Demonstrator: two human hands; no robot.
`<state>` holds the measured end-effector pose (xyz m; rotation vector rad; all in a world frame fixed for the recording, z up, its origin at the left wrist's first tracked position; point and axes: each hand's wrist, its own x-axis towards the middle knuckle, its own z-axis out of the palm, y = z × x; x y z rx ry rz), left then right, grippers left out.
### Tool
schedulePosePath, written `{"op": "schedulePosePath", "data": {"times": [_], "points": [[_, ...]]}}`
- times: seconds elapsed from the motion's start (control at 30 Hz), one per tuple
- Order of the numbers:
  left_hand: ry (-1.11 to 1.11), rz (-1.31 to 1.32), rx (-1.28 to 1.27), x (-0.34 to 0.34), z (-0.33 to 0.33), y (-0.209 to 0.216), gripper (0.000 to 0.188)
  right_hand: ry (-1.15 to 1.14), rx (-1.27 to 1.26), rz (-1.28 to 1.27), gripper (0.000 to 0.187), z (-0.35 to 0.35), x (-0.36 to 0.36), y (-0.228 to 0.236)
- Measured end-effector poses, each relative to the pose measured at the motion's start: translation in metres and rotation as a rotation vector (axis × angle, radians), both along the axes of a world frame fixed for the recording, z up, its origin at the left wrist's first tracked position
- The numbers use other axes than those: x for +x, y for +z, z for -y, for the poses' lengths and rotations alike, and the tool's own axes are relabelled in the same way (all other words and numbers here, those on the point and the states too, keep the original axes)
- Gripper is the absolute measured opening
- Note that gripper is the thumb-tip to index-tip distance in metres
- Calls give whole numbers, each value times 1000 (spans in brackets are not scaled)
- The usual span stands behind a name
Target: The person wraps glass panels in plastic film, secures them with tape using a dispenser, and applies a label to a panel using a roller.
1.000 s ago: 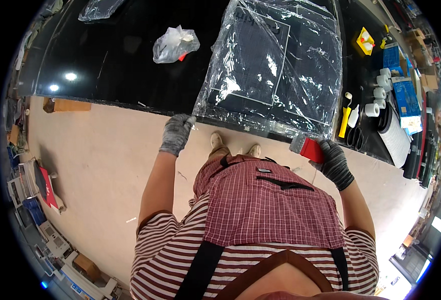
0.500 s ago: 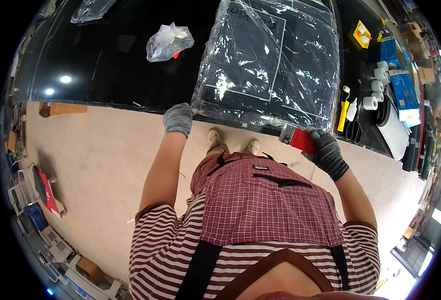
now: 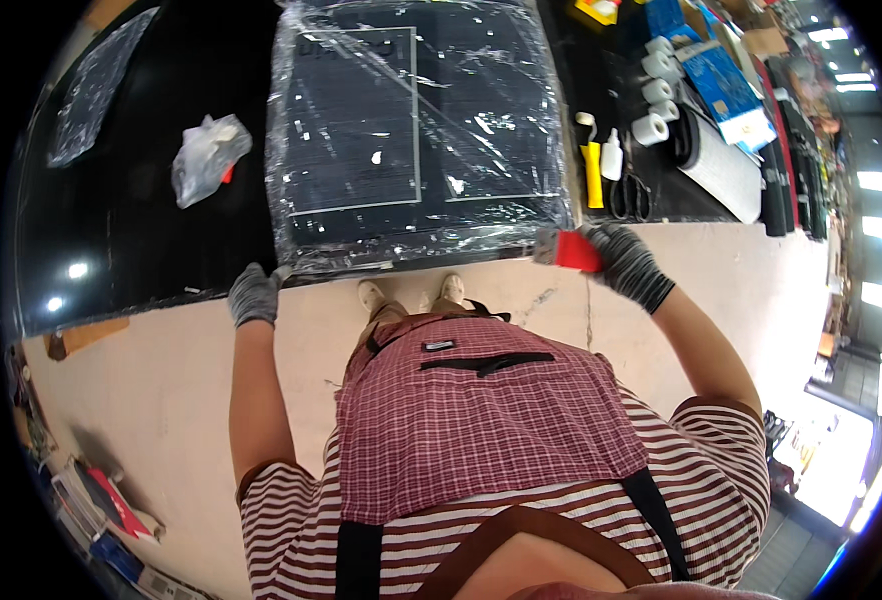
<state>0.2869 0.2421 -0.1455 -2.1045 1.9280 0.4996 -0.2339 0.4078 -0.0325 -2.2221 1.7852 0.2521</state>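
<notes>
A dark flat panel wrapped in clear plastic film [image 3: 361, 150] lies on the black table [image 3: 141, 250] in front of me. Its near edge runs along the table's front edge. My left hand [image 3: 254, 296], in a grey knit glove, is at the panel's near left corner with its fingers curled closed. Whatever they pinch there, film or table edge, is hidden. At the near right corner my right hand [image 3: 627, 268], also gloved, grips a red tool with a flat greyish end [image 3: 573, 251]. That end points left, close to the film's edge.
A crumpled clear plastic bag [image 3: 209, 160] lies left of the panel, with clear film [image 3: 101, 85] beyond. At right are a yellow-handled roller [image 3: 592, 170], white bottle [image 3: 612, 155], black scissors [image 3: 631, 198], several white rolls [image 3: 650, 129], blue boxes [image 3: 718, 85] and a grey rolled sheet [image 3: 716, 165].
The whole view has swung right, so the panel now appears further left. My right hand with the red tool has shifted right along the panel's near edge. My left hand stays at its corner.
</notes>
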Motion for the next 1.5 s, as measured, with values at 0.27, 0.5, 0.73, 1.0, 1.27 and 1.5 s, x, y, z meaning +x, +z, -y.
{"op": "schedulePosePath", "data": {"times": [0.27, 0.5, 0.73, 1.0, 1.27, 1.5], "points": [[-21, -4, -24, 7, 0, -10, 60, -100, 43, -311, 53, -20, -68, 11], [15, -29, -5, 9, 1, -9, 59, -115, 322, -577, 40, 27, -37, -1], [23, -52, -1, 10, -2, -7, 60, -42, 643, -802, 22, 88, 23, -27], [42, -82, -57, 1, -2, -7, 58, -237, 524, -676, 51, 69, -155, -16], [227, -541, -41, 28, -14, -25, 37, -1025, 253, 1151, 47, 26, -199, -2], [419, -888, -15, 59, -9, -27, 24, -1221, -116, 1118, 42, 3, -257, -111]]}}
